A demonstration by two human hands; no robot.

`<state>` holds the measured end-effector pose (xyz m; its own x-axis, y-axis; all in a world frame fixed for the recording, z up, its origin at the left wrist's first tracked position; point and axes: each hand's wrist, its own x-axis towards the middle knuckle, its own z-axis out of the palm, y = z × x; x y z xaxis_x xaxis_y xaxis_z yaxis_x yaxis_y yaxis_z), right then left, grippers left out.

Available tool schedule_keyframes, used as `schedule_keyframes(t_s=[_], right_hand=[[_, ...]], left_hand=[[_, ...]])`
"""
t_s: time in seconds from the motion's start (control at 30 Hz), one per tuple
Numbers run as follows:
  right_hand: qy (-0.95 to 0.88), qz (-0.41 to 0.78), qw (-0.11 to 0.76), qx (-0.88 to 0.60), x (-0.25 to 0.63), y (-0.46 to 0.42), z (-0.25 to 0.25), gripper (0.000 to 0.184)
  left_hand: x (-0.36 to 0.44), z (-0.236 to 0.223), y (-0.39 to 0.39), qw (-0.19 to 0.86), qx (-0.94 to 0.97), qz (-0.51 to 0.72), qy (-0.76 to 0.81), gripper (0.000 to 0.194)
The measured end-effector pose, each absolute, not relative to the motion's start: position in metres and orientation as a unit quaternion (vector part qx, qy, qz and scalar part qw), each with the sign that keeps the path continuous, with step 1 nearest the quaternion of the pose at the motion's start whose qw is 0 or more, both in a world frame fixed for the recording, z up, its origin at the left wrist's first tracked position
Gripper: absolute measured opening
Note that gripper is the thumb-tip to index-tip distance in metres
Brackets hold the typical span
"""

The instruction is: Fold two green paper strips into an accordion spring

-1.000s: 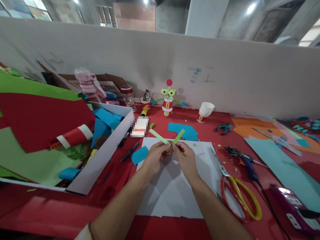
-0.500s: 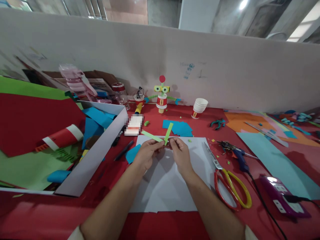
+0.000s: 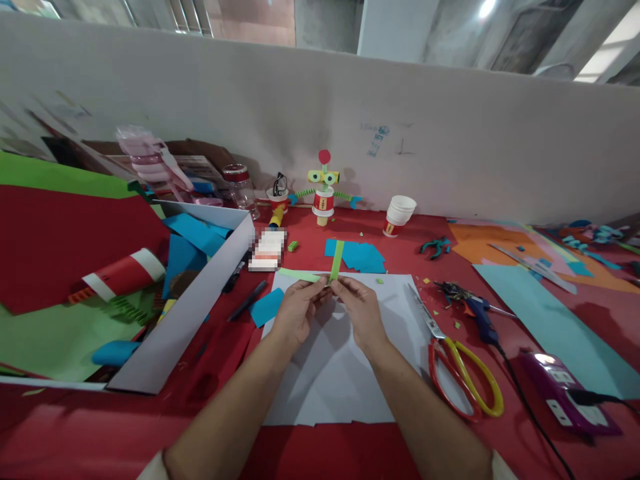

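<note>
Two light green paper strips (image 3: 337, 259) meet at an angle above the white paper (image 3: 340, 373), one pointing away from me and one to the left. My left hand (image 3: 299, 308) pinches them where they cross. From the other side my right hand (image 3: 359, 308) closes its thumb and fingers on the same joint; the fingertips nearly touch. Fingers cover the joint itself. Just beyond lie blue paper pieces (image 3: 357, 257), and another blue piece (image 3: 267, 307) is left of my left hand. Large scissors (image 3: 450, 363) with red and yellow handles lie right of my right forearm.
At left stands a white box (image 3: 200, 300) of coloured paper. A paper-cup robot figure (image 3: 323, 200) and stacked cups (image 3: 399, 215) stand at the back. On the right are a glue gun (image 3: 480, 317), its cord, a purple power strip (image 3: 570, 393) and pliers (image 3: 436, 248).
My right hand has moved slightly left, its fingers now closed at the strips' joint. The strip pointing away stands more upright; the left one lies flatter.
</note>
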<state>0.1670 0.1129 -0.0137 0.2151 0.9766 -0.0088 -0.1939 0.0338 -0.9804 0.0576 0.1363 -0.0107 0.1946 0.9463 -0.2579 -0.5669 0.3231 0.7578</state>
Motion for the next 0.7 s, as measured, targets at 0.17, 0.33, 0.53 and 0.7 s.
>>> schedule_keyframes(t_s=[0.17, 0.33, 0.53, 0.7], right_hand=[[-0.381, 0.496, 0.618, -0.476, 0.166, 0.112, -0.011, 0.018], [-0.366, 0.515, 0.630, -0.451, 0.165, 0.112, -0.010, 0.017], [-0.329, 0.548, 0.624, -0.449, 0.167, 0.113, -0.009, 0.015], [-0.265, 0.636, 0.568, -0.451, 0.170, 0.113, -0.008, 0.024]], left_hand=[[0.059, -0.009, 0.135, 0.715, 0.278, 0.522, 0.373, 0.025], [0.058, -0.011, 0.133, 0.709, 0.322, 0.509, 0.367, 0.029], [0.057, -0.011, 0.132, 0.663, 0.429, 0.485, 0.377, 0.023], [0.047, -0.011, 0.143, 0.575, 0.538, 0.493, 0.369, 0.017]])
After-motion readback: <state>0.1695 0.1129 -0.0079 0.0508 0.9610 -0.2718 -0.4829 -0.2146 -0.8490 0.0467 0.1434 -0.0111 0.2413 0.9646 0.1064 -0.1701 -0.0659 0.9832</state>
